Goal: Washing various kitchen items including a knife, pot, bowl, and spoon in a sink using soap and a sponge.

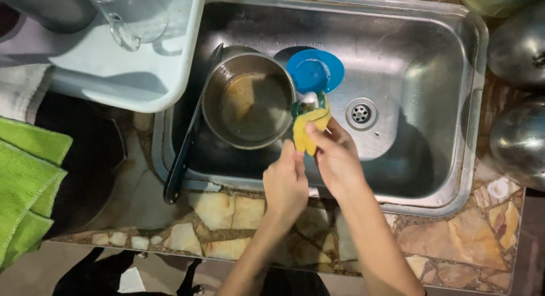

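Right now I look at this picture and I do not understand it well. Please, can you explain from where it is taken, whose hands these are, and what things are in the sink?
The single picture comes from a camera worn on a person's head, looking down, so the two bare arms entering from the bottom belong to that person. There is no machine.

The left hand and the right hand meet over a steel sink. Together they hold a yellow sponge wrapped around a metal spoon, whose bowl sticks out above the sponge.

Inside the sink stands a metal pot with murky water. A blue round lid lies beside it, and the drain is to the right.

At upper left, a pale tub holds a clear glass jug. A green cloth lies at the far left.
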